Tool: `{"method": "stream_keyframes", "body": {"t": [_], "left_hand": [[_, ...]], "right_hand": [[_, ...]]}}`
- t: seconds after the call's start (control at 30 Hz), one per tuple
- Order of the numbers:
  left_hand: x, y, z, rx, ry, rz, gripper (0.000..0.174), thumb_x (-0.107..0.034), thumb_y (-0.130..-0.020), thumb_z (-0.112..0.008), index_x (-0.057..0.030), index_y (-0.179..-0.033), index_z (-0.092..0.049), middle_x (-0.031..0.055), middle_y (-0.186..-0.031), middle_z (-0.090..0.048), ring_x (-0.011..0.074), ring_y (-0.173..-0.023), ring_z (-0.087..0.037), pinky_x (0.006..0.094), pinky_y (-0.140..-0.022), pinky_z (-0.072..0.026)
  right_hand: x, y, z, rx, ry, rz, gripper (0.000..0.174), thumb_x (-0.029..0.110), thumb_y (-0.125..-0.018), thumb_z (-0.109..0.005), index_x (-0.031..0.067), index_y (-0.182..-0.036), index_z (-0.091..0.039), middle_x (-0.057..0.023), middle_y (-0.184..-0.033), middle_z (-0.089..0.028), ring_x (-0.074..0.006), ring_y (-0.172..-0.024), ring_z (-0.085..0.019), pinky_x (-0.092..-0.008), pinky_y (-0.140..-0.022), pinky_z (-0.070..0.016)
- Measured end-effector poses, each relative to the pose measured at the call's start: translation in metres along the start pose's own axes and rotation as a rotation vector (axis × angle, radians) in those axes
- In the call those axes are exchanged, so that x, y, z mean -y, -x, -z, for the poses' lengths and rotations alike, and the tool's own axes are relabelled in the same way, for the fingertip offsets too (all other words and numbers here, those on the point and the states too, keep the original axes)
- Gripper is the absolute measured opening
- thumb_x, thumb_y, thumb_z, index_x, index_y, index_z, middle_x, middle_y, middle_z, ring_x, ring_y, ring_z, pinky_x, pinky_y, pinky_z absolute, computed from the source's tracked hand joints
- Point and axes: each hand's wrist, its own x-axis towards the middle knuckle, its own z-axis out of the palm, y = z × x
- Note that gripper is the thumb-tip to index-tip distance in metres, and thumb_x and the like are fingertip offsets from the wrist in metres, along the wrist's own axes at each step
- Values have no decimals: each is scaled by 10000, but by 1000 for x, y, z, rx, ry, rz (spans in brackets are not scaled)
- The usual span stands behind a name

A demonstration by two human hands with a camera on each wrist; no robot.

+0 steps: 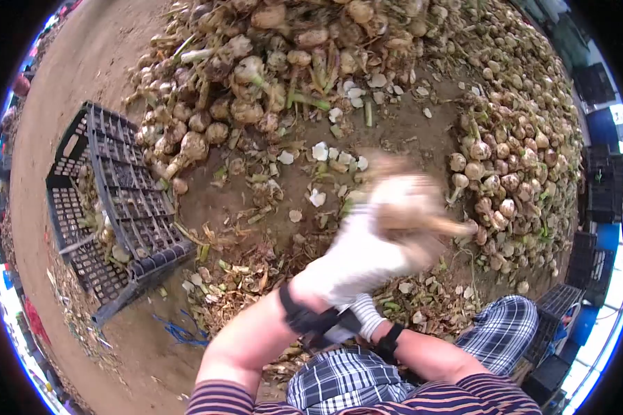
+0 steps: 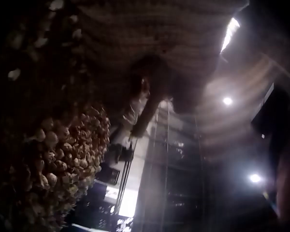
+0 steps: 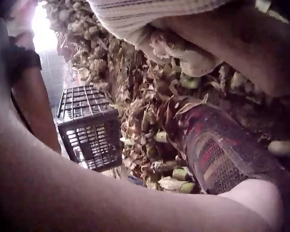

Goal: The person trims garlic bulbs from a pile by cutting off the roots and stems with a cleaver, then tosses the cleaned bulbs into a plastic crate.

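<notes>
My left hand [image 1: 367, 252], in a white glove, reaches across the front of my body and grips a garlic bulb [image 1: 410, 200]. Its stem [image 1: 453, 226] sticks out to the right, and hand and bulb are both motion-blurred. In the dark left wrist view the ribbed glove [image 2: 159, 34] fills the top. My right hand [image 1: 368, 315] is mostly hidden beneath the left wrist; only its striped cuff shows. The right wrist view has the striped glove [image 3: 150, 17] at the top, beside a pale rounded shape [image 3: 199, 64]; I cannot tell what this hand holds.
A large heap of garlic [image 1: 277, 41] with stems lies ahead, and a pile of bulbs [image 1: 512, 152] spreads to the right. A black plastic crate [image 1: 135, 173] leans tilted at left. Trimmed stems and dry skins [image 1: 242, 283] litter the ground before my checked-cloth knees [image 1: 346, 377].
</notes>
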Motion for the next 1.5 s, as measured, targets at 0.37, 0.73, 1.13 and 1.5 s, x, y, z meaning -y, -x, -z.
{"method": "stream_keyframes", "body": {"t": [0.37,0.73,1.13,1.5], "left_hand": [[42,18,183,-134,-2006,450,721,-489,-836,-560,-227,-1437,-262,151,-1448,-325,350,-1356,-264,547,-1107,-133],[-53,111,163,-690,-1682,233,797,-521,-766,-591,-99,-1397,-349,197,-1326,-467,346,-1215,-458,513,-1051,-273],[-21,36,217,-991,-1504,860,1034,-462,-613,-754,-131,-1435,-220,171,-1193,-568,279,-1095,-572,352,-914,-466],[28,108,149,46,-1537,-99,866,-78,-688,-793,-44,-1360,-247,81,-1121,-596,163,-1001,-584,334,-926,-471]], "right_hand": [[167,23,64,-528,46,248,127,9,-686,-632,48,-797,-584,32,-630,-519,-74,-532,-445,-236,-483,-367],[142,-61,71,-562,15,71,174,-10,-699,-674,42,-837,-581,-20,-634,-562,-148,-515,-491,-271,-471,-383],[129,-57,78,-452,78,255,154,20,-741,-645,7,-888,-601,-34,-688,-593,-130,-555,-539,-281,-480,-411],[227,49,-19,-70,1480,675,116,202,-725,-568,100,-766,-608,-139,-678,-616,-342,-680,-617,-425,-610,-490]]}}
